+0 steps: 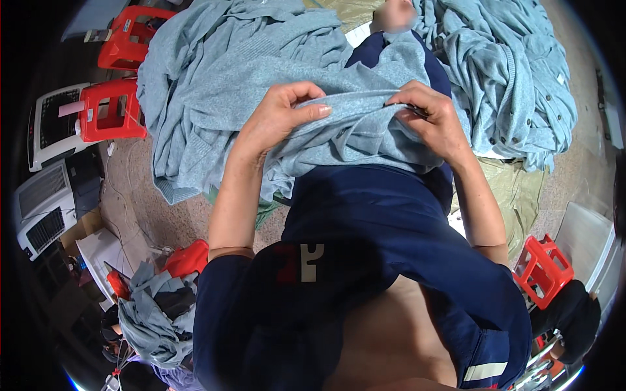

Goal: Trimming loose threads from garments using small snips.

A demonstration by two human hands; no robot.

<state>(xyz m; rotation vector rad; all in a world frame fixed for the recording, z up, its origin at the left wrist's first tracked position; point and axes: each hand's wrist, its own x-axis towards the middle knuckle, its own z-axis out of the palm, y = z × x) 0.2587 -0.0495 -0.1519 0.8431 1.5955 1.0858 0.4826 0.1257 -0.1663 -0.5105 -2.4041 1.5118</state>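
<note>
A light blue-grey knitted garment lies across my lap, gathered in folds. My left hand pinches its upper edge between thumb and fingers. My right hand grips the same edge farther right, and the strip of fabric between the hands is drawn fairly straight. A small dark thing shows under the curled fingers of my right hand; its kind is hidden.
Heaps of matching knitwear lie at left and, with dark buttons, at right. Another person's blurred part is at the far side. Red stools and white appliances stand left; another red stool is lower right.
</note>
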